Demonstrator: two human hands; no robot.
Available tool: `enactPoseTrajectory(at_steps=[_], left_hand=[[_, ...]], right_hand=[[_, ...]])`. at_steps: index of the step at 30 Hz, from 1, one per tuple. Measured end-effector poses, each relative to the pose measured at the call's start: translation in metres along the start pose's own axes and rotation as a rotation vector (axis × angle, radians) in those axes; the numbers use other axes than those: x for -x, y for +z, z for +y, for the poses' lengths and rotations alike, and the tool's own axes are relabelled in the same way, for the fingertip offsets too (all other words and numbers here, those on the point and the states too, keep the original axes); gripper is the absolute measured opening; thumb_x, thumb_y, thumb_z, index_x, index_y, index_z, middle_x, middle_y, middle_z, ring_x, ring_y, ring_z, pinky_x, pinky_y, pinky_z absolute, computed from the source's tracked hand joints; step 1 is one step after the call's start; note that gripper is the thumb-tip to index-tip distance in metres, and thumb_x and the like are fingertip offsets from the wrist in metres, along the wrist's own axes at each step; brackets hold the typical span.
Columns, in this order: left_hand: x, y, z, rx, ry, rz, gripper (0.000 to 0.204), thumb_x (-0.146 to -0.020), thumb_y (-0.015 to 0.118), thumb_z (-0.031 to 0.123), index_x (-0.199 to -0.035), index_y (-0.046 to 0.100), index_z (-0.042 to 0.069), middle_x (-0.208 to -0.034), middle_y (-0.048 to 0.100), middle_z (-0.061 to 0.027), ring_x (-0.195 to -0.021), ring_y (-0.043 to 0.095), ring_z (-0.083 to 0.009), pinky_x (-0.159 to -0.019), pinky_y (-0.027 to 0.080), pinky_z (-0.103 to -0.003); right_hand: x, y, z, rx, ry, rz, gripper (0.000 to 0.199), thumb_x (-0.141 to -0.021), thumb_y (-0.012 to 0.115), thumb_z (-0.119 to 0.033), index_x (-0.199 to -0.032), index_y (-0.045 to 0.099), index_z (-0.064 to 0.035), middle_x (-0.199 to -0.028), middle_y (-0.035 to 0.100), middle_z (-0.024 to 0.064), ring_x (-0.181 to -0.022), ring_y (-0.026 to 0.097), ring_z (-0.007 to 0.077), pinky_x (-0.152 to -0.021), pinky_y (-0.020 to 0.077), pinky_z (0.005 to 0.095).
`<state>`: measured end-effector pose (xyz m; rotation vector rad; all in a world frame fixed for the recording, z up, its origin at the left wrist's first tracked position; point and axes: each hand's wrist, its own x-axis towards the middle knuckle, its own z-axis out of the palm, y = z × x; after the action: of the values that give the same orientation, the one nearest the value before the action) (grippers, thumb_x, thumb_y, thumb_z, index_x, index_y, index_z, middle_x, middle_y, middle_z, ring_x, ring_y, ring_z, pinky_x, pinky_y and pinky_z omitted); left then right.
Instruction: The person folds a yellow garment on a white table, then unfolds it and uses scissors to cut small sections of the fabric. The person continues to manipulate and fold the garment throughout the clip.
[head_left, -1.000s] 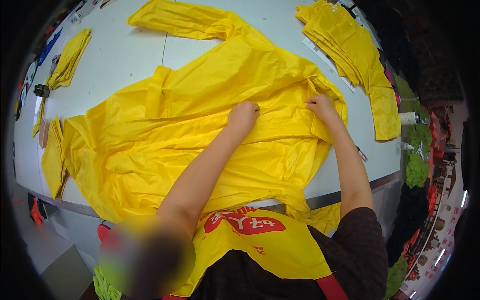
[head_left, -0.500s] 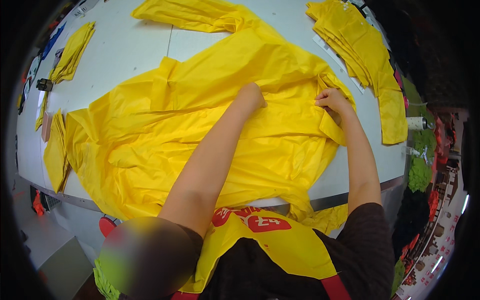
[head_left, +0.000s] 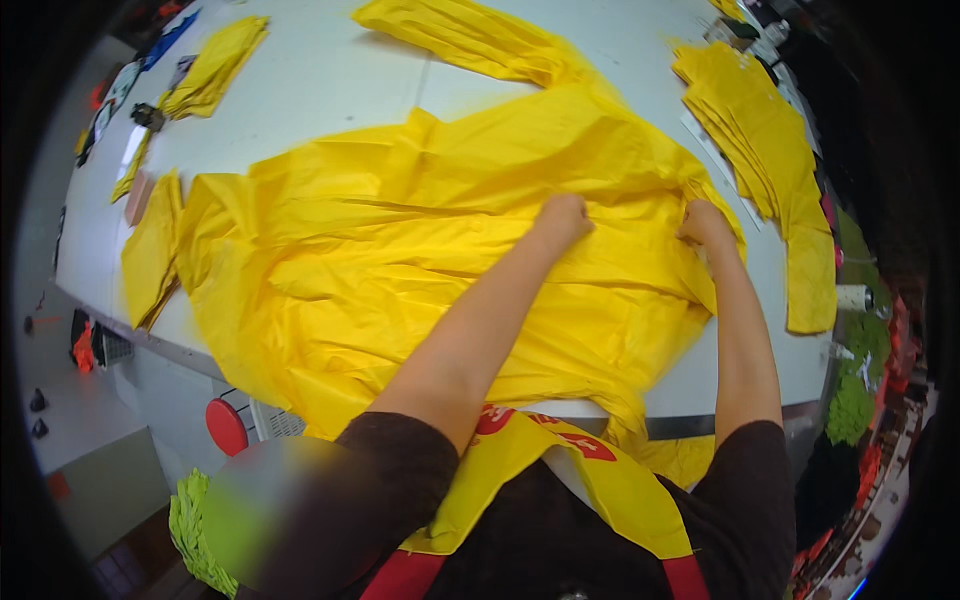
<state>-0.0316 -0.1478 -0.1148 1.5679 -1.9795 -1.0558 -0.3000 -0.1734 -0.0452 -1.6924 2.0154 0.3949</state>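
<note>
A large yellow garment [head_left: 420, 250] of thin, shiny, raincoat-like fabric lies crumpled across the white table. One sleeve [head_left: 470, 45] stretches out toward the far side. My left hand [head_left: 565, 220] is closed, its fingers pinching the fabric right of the garment's middle. To its right, my right hand [head_left: 707, 225] is closed on the cloth by the garment's right edge, where a fold stands up. My own hands partly hide the gripped spots. Part of the cloth hangs over the near table edge in front of me.
Stacks of folded yellow cloth pieces [head_left: 745, 135] lie along the right, with another stack [head_left: 215, 65] at the far left. Folded yellow cloth [head_left: 150, 250] sits at the left edge. A white thread cone [head_left: 853, 297] and green fabric [head_left: 855, 400] are at right; a red round stool [head_left: 227, 427] stands below.
The view has turned, so the table and garment appear shifted rightward. My right hand's fingers have curled in more at the garment's right edge. My left hand stays closed on the fabric.
</note>
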Motion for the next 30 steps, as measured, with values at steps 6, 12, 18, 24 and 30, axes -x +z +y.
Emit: enactPoseTrajectory(at_steps=[6, 12, 18, 24, 30], left_hand=[[0.052, -0.048, -0.038, -0.272, 0.098, 0.047, 0.020, -0.078, 0.057, 0.024, -0.084, 0.064, 0.007, -0.081, 0.064, -0.0158, -0.075, 0.061, -0.0338, -0.070, 0.049, -0.043], [0.143, -0.207, -0.107, -0.469, -0.089, 0.035, 0.023, -0.082, 0.052, 0.025, -0.087, 0.064, 0.006, -0.085, 0.064, -0.0163, -0.081, 0.061, -0.0322, -0.070, 0.047, -0.042], [0.187, -0.241, -0.152, -0.045, -0.124, 0.151, 0.022, -0.082, 0.059, 0.013, -0.099, 0.063, 0.000, -0.089, 0.066, -0.0142, -0.079, 0.062, -0.0226, -0.072, 0.048, -0.030], [0.178, -0.238, -0.162, -0.090, -0.118, 0.149, 0.021, -0.082, 0.060, 0.014, -0.096, 0.065, 0.000, -0.091, 0.066, -0.0151, -0.079, 0.063, -0.0258, -0.073, 0.048, -0.031], [0.176, -0.237, -0.151, -0.323, -0.064, 0.146, 0.017, -0.079, 0.061, 0.014, -0.090, 0.067, 0.002, -0.086, 0.065, -0.0163, -0.079, 0.061, -0.0311, -0.073, 0.048, -0.034]], right_hand=[[0.056, 0.075, -0.184, -0.333, -0.749, 0.397, 0.022, -0.079, 0.051, -0.008, -0.099, 0.061, -0.0026, -0.097, 0.061, 0.0199, -0.093, 0.056, 0.0344, -0.082, 0.0444, 0.0433], [0.083, 0.108, -0.264, -0.252, -0.830, 0.439, 0.017, -0.078, 0.058, -0.012, -0.093, 0.062, -0.0053, -0.094, 0.059, 0.0132, -0.093, 0.054, 0.0327, -0.079, 0.0452, 0.0420], [0.087, 0.101, -0.263, -0.049, -0.862, 0.529, 0.014, -0.071, 0.068, -0.018, -0.079, 0.063, -0.0077, -0.078, 0.059, 0.0090, -0.082, 0.057, 0.0275, -0.072, 0.0471, 0.0396], [0.090, 0.122, -0.256, -0.113, -0.947, 0.558, 0.010, -0.071, 0.067, -0.015, -0.079, 0.063, -0.0093, -0.074, 0.058, 0.0098, -0.072, 0.058, 0.0284, -0.062, 0.0485, 0.0380], [0.083, 0.124, -0.259, -0.230, -0.841, 0.470, 0.011, -0.078, 0.060, -0.013, -0.085, 0.065, -0.0067, -0.077, 0.059, 0.0140, -0.076, 0.058, 0.0305, -0.065, 0.0486, 0.0396]])
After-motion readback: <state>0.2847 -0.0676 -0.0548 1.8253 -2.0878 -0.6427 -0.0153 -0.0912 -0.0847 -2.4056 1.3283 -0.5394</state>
